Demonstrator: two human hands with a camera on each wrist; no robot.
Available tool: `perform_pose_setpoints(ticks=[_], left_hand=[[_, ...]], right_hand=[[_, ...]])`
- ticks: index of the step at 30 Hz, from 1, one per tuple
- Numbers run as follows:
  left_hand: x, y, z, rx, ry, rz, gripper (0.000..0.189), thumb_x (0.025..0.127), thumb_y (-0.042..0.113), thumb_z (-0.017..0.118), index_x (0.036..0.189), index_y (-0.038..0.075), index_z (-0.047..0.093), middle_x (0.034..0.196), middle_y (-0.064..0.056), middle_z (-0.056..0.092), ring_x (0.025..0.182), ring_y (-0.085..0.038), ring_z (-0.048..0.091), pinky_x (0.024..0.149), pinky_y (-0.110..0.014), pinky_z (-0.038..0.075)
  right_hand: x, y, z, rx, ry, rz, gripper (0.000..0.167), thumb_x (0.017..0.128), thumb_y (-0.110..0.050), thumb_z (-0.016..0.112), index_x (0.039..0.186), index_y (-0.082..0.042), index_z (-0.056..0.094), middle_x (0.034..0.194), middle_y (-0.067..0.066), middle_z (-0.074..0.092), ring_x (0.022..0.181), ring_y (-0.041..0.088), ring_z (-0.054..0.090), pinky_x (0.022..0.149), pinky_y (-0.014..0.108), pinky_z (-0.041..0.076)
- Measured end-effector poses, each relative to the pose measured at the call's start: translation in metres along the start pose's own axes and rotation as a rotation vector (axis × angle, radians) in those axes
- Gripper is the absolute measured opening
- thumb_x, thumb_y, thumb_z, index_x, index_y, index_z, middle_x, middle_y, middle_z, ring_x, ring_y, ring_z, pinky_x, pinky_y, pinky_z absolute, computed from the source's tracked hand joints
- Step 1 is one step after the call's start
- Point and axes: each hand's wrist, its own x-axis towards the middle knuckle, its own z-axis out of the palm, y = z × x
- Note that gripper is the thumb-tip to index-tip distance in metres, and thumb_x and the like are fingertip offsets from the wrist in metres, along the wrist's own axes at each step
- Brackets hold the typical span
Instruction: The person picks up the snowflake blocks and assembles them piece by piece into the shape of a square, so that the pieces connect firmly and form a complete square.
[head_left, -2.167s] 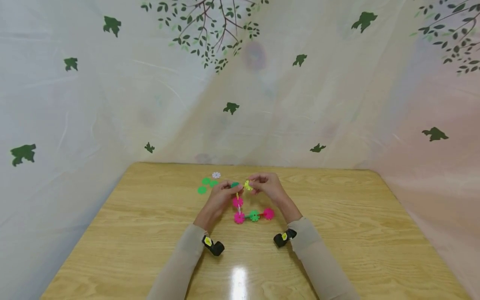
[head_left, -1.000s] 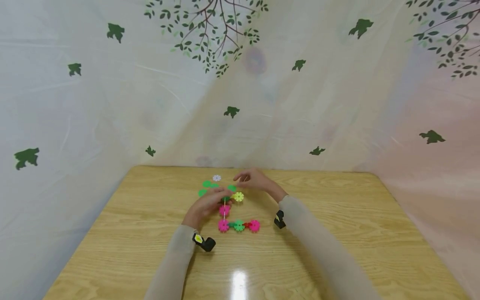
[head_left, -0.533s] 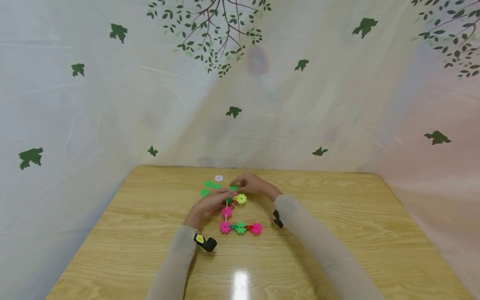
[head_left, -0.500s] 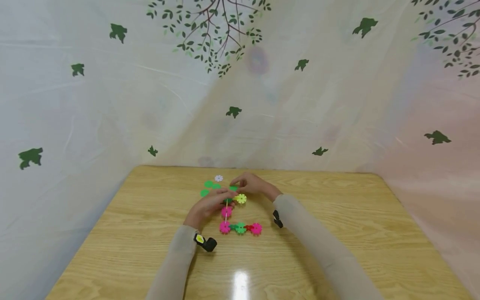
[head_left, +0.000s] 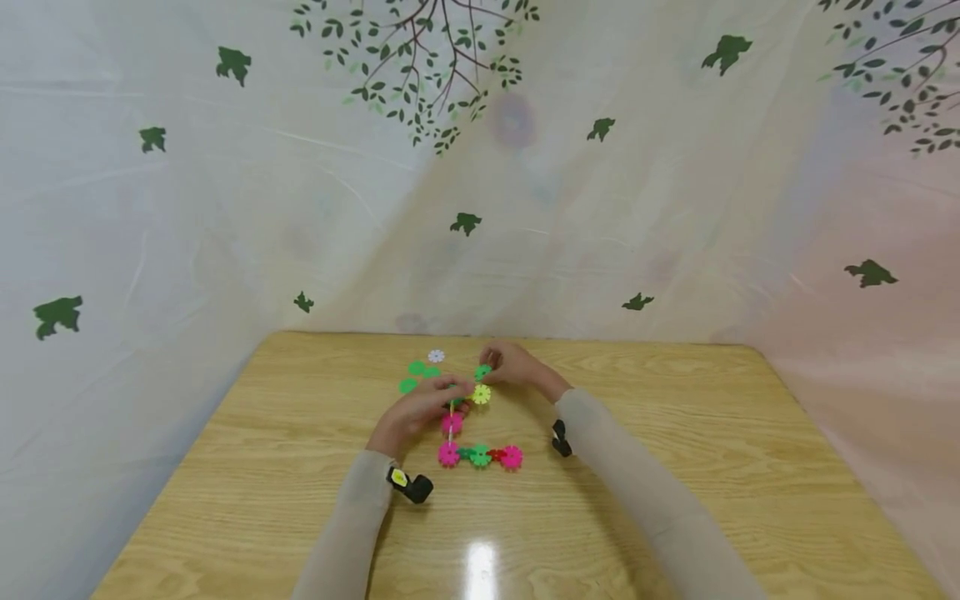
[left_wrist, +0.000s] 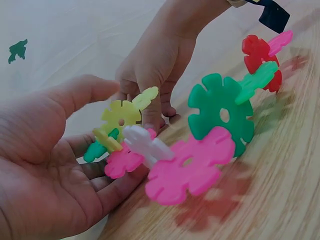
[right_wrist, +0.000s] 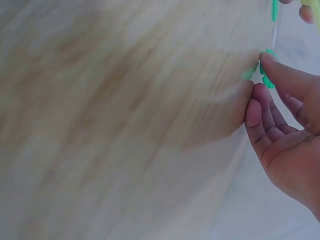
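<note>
A chain of flower-shaped interlocking plastic discs bends on the table, with a pink disc, a green disc and a pink corner disc along its near side. Its far end carries a yellow disc. My left hand is around the far part of the chain; in the left wrist view its fingers lie behind the pink and green pieces, while the thumb stretches above, apart from the yellow disc. Just beyond the yellow end, my right hand pinches a loose green disc between thumb and fingertips.
Several loose bright green discs lie left of the hands, and a white disc lies behind them. The wooden table ends at a pale cloth backdrop. Each wrist wears a small black camera.
My right hand has let go of the yellow disc, which stays on the chain, and has taken the green disc from behind it. Both hands and the chain have come down to the table.
</note>
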Motion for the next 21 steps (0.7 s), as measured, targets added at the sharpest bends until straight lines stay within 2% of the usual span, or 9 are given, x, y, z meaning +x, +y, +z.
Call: perform_pose_setpoints(ticks=[2, 5, 10, 17, 21], left_hand=[[0.001, 0.0, 0.002, -0.008, 0.016, -0.01, 0.032, 0.1, 0.02, 0.066, 0.126, 0.001, 0.065, 0.098, -0.003, 0.066, 0.084, -0.012, 0.061, 0.072, -0.024, 0.053], [0.001, 0.0, 0.005, -0.003, 0.053, -0.035, 0.035, 0.094, 0.017, 0.074, 0.126, 0.007, 0.067, 0.101, -0.002, 0.065, 0.082, -0.011, 0.059, 0.068, -0.023, 0.05], [0.004, 0.0, 0.01, 0.031, 0.101, -0.035, 0.041, 0.089, 0.015, 0.079, 0.129, 0.012, 0.068, 0.116, -0.004, 0.064, 0.089, -0.012, 0.058, 0.073, -0.023, 0.05], [0.007, -0.003, 0.017, 0.02, 0.173, -0.004, 0.04, 0.092, 0.017, 0.076, 0.13, 0.011, 0.067, 0.102, -0.004, 0.062, 0.058, -0.006, 0.052, 0.056, -0.019, 0.045], [0.009, -0.003, 0.02, -0.007, 0.21, -0.005, 0.039, 0.092, 0.018, 0.076, 0.129, 0.011, 0.068, 0.104, -0.006, 0.063, 0.052, -0.005, 0.051, 0.052, -0.019, 0.045]], right_hand=[[-0.004, 0.003, -0.002, 0.019, 0.02, -0.002, 0.023, 0.086, -0.001, 0.079, 0.103, 0.003, 0.063, 0.099, 0.017, 0.065, 0.091, 0.022, 0.061, 0.077, 0.027, 0.053], [-0.011, 0.005, -0.006, 0.036, 0.04, 0.0, 0.022, 0.087, 0.0, 0.078, 0.101, 0.004, 0.062, 0.099, 0.017, 0.065, 0.091, 0.022, 0.061, 0.079, 0.027, 0.053], [-0.024, 0.006, -0.011, 0.065, 0.069, 0.042, 0.017, 0.089, -0.001, 0.076, 0.098, 0.003, 0.063, 0.095, 0.013, 0.065, 0.087, 0.017, 0.06, 0.074, 0.024, 0.051], [-0.044, 0.005, -0.015, 0.171, 0.116, 0.036, 0.019, 0.087, 0.002, 0.076, 0.101, 0.009, 0.065, 0.089, 0.015, 0.067, 0.079, 0.013, 0.06, 0.067, 0.022, 0.052], [-0.052, 0.005, -0.014, 0.242, 0.159, 0.04, 0.021, 0.087, 0.002, 0.077, 0.103, 0.01, 0.069, 0.09, 0.017, 0.07, 0.079, 0.013, 0.062, 0.067, 0.022, 0.053]])
